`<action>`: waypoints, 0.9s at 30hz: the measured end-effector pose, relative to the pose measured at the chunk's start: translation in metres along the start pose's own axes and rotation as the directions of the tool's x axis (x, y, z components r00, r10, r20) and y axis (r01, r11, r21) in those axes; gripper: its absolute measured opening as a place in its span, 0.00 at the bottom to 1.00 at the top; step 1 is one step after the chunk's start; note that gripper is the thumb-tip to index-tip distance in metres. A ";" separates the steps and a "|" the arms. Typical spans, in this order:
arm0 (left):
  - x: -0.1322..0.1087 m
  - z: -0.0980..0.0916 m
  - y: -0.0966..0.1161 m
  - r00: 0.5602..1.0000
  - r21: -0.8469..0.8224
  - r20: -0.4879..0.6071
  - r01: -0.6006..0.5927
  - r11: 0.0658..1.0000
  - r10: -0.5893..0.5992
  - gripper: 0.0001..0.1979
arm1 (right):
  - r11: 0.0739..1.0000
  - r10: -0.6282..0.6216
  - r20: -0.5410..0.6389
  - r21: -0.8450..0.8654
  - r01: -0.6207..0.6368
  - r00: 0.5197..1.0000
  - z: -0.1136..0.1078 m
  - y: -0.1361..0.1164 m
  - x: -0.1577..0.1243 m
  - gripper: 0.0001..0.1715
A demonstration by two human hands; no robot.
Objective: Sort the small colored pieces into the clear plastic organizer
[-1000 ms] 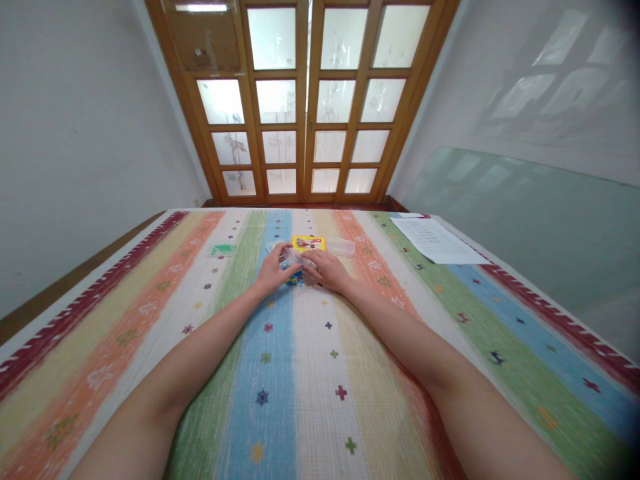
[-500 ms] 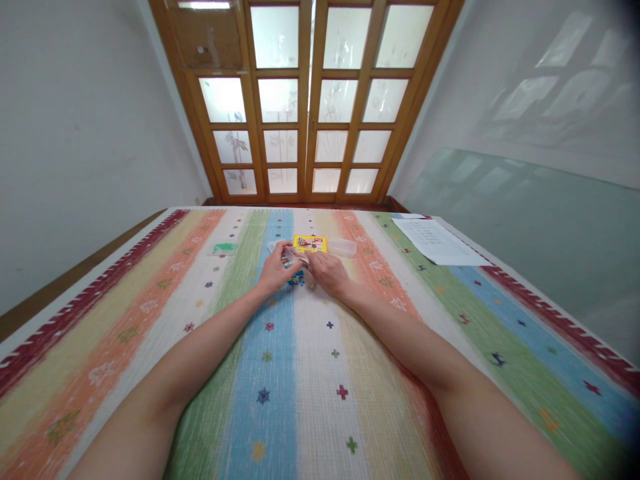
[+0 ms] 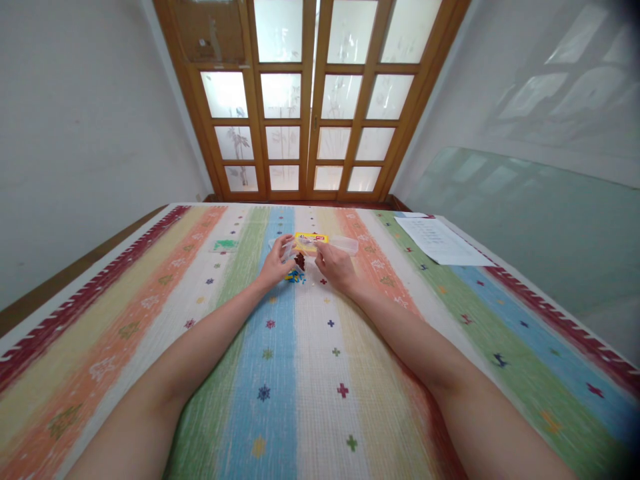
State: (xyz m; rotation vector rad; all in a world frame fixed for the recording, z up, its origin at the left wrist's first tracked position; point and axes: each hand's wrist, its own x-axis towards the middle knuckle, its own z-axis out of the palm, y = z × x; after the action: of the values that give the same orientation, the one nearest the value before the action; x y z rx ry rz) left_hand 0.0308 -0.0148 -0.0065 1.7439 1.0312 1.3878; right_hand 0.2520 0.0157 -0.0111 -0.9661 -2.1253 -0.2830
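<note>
While my left hand (image 3: 275, 265) holds clear plastic (image 3: 288, 249), dark pieces (image 3: 300, 261) just beside it, my right hand (image 3: 336, 267) curls close by; from here I cannot tell what it grips. Blue and yellow pieces (image 3: 295, 276) lie toward the far edge of the table (image 3: 315, 373).

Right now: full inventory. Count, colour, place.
loose bits: many, blue/yellow, centre
dark bits: several, brown, just beyond those
clear plastic: count unclear, transparent, centre
printed card or box: 1, yellow, centre
plastic container: 1, clear, centre-right
small packet: 1, green, left
paper: 1+ sheets, white, far right
striped tablecloth: 1, multicolour, foreground
glazed doors: 2, brown-framed, background
panel: 1, brown, upper left
glass-like sheet: 1, greenish, right
walls: 2, whitish, both sides
left hand: 1, bare, holding clear plastic
right hand: 1, bare, centre, grip unclear
</note>
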 end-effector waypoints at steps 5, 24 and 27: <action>0.005 -0.003 -0.004 1.000 -0.161 -0.024 0.006 0.987 -0.010 0.32 | 0.999 0.017 -0.047 0.045 -0.015 0.999 0.000 0.004 -0.004 0.20; 0.012 -0.037 -0.018 0.978 0.033 -0.194 0.078 0.996 -0.070 0.17 | 0.951 0.073 -0.084 0.306 -0.044 0.994 0.003 -0.001 -0.002 0.18; 0.009 -0.038 -0.015 0.982 0.130 -0.181 0.078 0.988 -0.053 0.17 | 0.950 0.048 -0.078 0.312 -0.021 0.996 0.003 -0.004 -0.001 0.18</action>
State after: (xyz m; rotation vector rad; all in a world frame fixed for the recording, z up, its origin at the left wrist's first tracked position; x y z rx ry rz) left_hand -0.0077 0.0016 -0.0077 1.6884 1.2963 1.4818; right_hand 0.2483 0.0138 -0.0132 -0.7904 -1.9974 0.0306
